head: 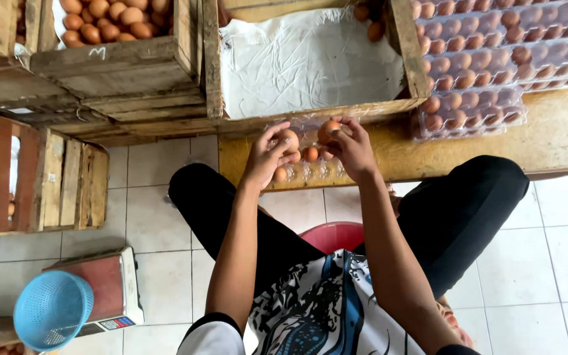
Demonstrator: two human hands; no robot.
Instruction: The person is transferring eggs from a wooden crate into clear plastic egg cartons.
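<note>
My left hand [265,158] holds a brown egg [288,139] over a clear plastic egg tray [313,172] that lies on a low wooden bench [560,141]. My right hand [353,150] holds another brown egg [328,130] just above the same tray. A few eggs sit in the tray's cups between my hands. Behind the tray stands a wooden crate [213,72] lined with white plastic, with a couple of eggs left in its far corner.
Stacked clear trays full of eggs [494,59] lie on the bench at right. Another crate of eggs [110,23] sits at upper left, an empty crate [41,174] on its side at left. A scale [110,289] with a blue basket [50,309] stands on the tiled floor.
</note>
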